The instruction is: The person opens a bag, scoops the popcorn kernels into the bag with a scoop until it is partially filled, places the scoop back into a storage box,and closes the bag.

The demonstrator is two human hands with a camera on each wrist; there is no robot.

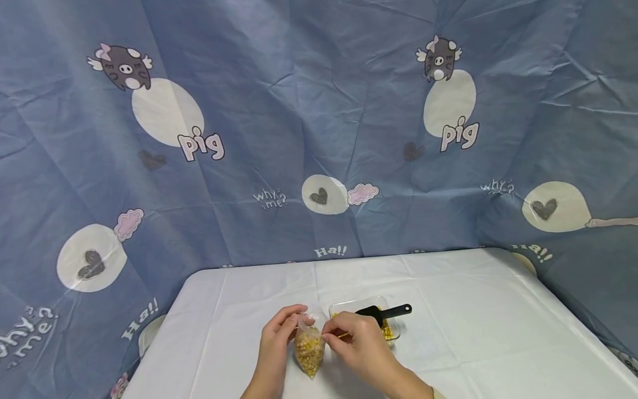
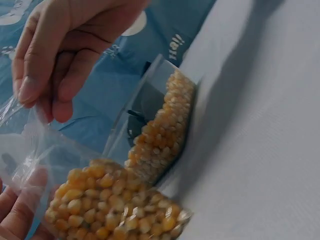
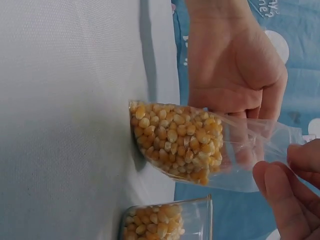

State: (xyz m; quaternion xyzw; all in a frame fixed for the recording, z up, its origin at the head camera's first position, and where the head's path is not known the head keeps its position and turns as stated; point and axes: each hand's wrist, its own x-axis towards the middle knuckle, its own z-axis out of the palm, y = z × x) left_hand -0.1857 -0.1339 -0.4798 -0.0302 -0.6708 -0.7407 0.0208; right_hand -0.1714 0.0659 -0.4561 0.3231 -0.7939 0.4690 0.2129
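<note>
A clear plastic bag (image 1: 309, 352) bulges with yellow corn kernels in its lower half, its bottom corner pointing down close to the white tabletop. My left hand (image 1: 274, 344) holds the bag's upper part from the left, fingers curled behind the clear plastic in the right wrist view. From the other side my right hand (image 1: 366, 346) pinches the bag's top edge between thumb and fingers. Both wrist views show the kernels (image 2: 110, 205) (image 3: 175, 140) packed below the gathered, wrinkled plastic of the neck.
Just behind my right hand stands a clear rectangular container (image 1: 346, 306) with more corn kernels. A black scoop (image 1: 397, 311) lies in it, handle sticking out over the right side. A white cloth (image 1: 478, 321) covers the table, and a blue printed curtain (image 1: 239, 111) hangs behind.
</note>
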